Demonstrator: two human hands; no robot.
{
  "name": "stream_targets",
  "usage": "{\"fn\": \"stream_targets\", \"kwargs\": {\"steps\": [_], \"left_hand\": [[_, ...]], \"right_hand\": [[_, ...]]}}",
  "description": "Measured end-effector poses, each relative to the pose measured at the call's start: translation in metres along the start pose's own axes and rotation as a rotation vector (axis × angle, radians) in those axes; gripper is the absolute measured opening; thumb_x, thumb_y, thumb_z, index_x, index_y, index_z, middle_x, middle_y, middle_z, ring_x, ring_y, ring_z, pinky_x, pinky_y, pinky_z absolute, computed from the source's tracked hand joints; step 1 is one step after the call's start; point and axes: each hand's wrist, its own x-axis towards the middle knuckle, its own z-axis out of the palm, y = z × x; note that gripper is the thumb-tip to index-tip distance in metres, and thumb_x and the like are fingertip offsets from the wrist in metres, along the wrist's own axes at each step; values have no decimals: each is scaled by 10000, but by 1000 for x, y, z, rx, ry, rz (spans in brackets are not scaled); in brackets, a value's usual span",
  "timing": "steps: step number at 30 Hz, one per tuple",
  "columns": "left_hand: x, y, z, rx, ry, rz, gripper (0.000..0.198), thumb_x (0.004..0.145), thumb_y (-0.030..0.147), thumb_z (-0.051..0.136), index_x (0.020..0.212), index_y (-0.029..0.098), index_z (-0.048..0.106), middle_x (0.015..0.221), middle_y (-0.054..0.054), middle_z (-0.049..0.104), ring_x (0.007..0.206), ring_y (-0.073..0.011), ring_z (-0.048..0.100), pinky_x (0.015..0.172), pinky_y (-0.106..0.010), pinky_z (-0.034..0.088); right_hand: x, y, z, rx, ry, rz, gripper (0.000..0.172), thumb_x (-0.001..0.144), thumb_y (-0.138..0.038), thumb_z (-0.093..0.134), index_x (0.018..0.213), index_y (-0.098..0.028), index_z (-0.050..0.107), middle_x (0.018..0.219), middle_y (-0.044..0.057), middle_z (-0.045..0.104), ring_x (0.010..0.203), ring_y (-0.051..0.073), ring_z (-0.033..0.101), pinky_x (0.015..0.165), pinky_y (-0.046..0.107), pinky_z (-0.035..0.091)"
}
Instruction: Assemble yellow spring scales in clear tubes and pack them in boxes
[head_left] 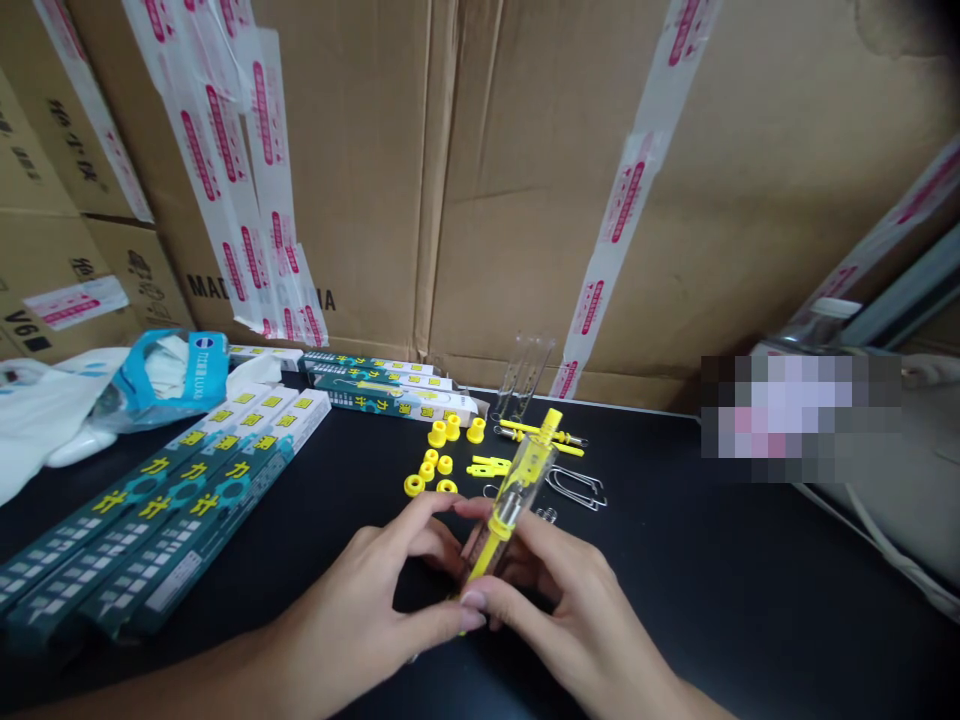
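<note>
Both of my hands hold a clear plastic tube with yellow fittings (516, 488), tilted up and away from me over the black table (712, 600). My left hand (360, 600) pinches its lower yellow end with thumb and fingers. My right hand (570, 610) wraps round the same lower part from the right. Just beyond the tube lie several small yellow caps (442, 455), yellow clip pieces (491, 465) and bent wire clips (577, 488).
Long teal-and-white product boxes (157, 520) lie in a row at the left, more (390, 385) at the back. Empty clear tubes (525, 375) lean near the taped cardboard cartons (525, 180). A blue-and-white plastic bag (150, 380) sits far left.
</note>
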Motion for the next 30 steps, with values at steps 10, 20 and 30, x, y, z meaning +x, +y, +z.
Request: {"fn": "stream_targets", "kwargs": {"steps": [10,20,30], "left_hand": [[-3,7,-1,288,39,27,370,792,266,710,1153,312,643,860,54,742,718,-179,621,687,-251,449],[-8,2,3,344,10,57,413,747,107,580,1119,285,551,799,92,695,526,-102,587,502,-188,392],[-8,0,-5,595,-21,113,252,758,120,500,964,260,542,688,79,609,537,-142,593,528,-237,381]], "right_hand": [[-2,-1,0,151,1,109,611,833,-307,781,1358,-304,468,863,-15,723,752,175,703,719,299,596],[-1,-1,2,235,19,123,683,765,-319,839,1355,-284,494,875,-9,731,733,169,696,713,302,613],[1,6,-2,253,39,176,466,928,-491,637,1292,-202,612,760,1,645,587,129,622,585,284,583]]}}
